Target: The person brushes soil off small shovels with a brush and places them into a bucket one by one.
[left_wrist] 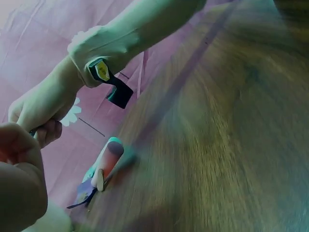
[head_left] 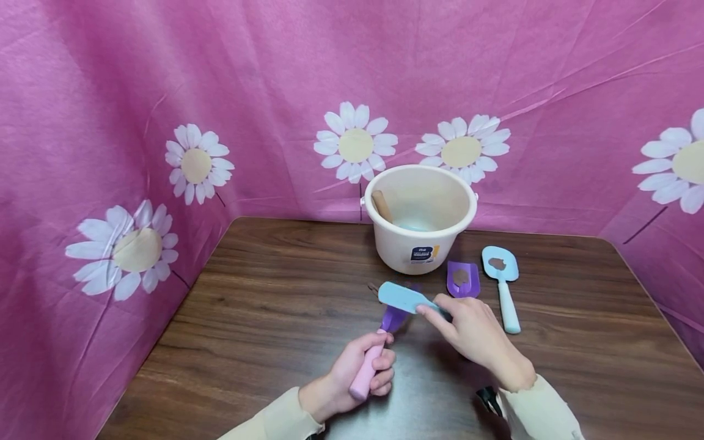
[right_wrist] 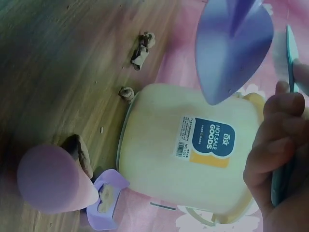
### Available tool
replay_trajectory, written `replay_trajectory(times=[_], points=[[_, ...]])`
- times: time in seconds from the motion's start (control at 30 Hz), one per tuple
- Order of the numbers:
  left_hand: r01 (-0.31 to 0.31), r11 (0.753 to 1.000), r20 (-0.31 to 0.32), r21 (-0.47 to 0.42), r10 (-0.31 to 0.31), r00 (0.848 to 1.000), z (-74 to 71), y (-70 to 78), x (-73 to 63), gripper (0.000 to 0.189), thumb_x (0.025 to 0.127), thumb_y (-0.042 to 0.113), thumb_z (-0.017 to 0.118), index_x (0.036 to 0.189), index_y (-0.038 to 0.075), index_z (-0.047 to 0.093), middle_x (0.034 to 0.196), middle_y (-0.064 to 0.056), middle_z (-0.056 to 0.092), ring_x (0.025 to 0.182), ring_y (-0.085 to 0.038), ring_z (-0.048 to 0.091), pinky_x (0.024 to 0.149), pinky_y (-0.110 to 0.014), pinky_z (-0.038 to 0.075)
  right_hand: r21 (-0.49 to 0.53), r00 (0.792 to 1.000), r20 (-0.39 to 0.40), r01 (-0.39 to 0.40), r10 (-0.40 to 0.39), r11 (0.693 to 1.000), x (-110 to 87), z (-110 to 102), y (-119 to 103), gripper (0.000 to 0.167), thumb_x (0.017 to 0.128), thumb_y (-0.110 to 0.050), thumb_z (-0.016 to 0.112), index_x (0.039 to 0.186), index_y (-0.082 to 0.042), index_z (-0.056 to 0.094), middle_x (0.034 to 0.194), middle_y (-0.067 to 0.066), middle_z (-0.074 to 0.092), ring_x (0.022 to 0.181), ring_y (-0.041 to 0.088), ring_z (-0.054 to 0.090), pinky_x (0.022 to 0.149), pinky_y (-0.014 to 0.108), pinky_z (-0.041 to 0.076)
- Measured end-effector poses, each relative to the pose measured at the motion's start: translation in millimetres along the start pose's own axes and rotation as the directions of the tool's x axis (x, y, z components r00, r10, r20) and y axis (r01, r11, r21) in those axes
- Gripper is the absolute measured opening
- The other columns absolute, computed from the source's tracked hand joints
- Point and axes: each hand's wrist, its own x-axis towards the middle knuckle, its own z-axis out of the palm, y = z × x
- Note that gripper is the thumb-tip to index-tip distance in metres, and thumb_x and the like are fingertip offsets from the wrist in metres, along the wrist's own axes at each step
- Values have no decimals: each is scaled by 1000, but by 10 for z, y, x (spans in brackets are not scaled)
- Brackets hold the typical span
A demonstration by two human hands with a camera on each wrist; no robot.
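Note:
My left hand [head_left: 363, 373] grips the pink handle of a purple trowel [head_left: 394, 318], its pointed blade seen well in the right wrist view [right_wrist: 234, 53]. Above that blade, my right hand [head_left: 475, 330] holds a light-blue flat-bladed tool [head_left: 404, 297] by its handle, fingers curled round it. In the head view the blue blade partly covers the trowel; whether they touch I cannot tell. Just beyond both tools stands a cream bucket [head_left: 407, 244], with a brown rod-shaped thing [head_left: 382, 206] leaning inside.
Right of the bucket lie a purple scoop [head_left: 463, 279] and a light-blue shovel [head_left: 508, 311], both with brown material on their blades. Brown lumps [right_wrist: 141, 50] lie on the wooden table [head_left: 247, 318] near the bucket. A pink flowered cloth [head_left: 264, 91] hangs behind and at the sides.

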Motion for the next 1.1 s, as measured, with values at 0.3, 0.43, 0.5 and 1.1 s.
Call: replay_trajectory(times=[0.3, 0.43, 0.5, 1.1], points=[[36, 994, 140, -105, -21, 990, -14, 23, -4, 14, 95, 15, 33, 90, 26, 41, 56, 17, 37, 43, 1, 41, 47, -14, 29, 5, 995, 69, 72, -72, 997, -39, 83, -34, 37, 88, -38, 66, 64, -28, 40, 58, -20, 18, 48, -4, 22, 40, 15, 20], [52, 991, 148, -125, -34, 988, -23, 14, -13, 19, 93, 10, 33, 90, 26, 43, 56, 17, 37, 44, 0, 42, 47, -13, 29, 9, 993, 91, 73, -74, 997, -49, 103, -43, 38, 89, -39, 66, 63, -28, 39, 58, -20, 17, 49, -4, 22, 40, 15, 20], [72, 988, 157, -138, -50, 986, -28, 9, -18, 21, 93, 9, 32, 90, 26, 44, 55, 17, 38, 44, 0, 43, 48, -14, 28, 0, 994, 91, 65, -65, 998, -52, 106, -42, 39, 88, -40, 66, 63, -28, 39, 58, -20, 17, 48, -3, 22, 40, 16, 20], [114, 993, 126, -32, -109, 986, -52, -13, -7, 23, 75, 10, 25, 83, 26, 41, 51, 12, 39, 43, -2, 41, 47, -16, 32, -131, 992, 54, -105, 113, 986, -67, 32, 106, 41, 90, -44, 62, 63, -23, 40, 54, -11, 24, 46, 9, 29, 42, 23, 26]])
